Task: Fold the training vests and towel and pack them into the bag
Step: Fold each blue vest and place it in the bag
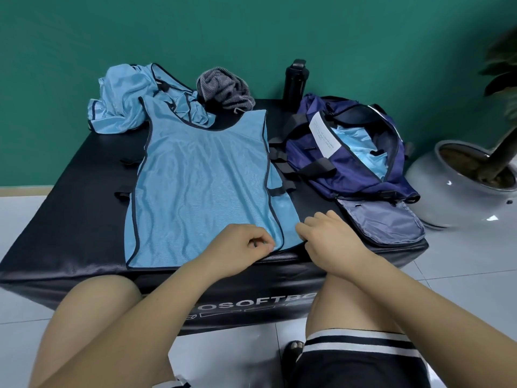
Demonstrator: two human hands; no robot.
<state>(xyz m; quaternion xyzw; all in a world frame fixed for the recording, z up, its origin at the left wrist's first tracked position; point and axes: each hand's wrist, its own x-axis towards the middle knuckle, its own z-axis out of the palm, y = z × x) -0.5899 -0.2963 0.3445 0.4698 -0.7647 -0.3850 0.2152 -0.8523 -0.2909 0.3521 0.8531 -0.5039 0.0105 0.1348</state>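
Note:
A light blue training vest (201,175) with dark trim lies spread flat on the black padded box (70,219). My left hand (240,245) pinches the vest's near hem. My right hand (330,236) rests with curled fingers at the vest's near right corner, touching the lower layer's edge. More blue vests (123,99) lie crumpled at the back left. A grey striped towel (223,88) is bunched behind them. The navy bag (355,169) lies unzipped on the right, with blue fabric (352,141) inside.
A black bottle (293,82) stands at the back beside the bag. A white plant pot (458,189) sits on the tiled floor to the right. The green wall is close behind the box. My knees are against the box's front.

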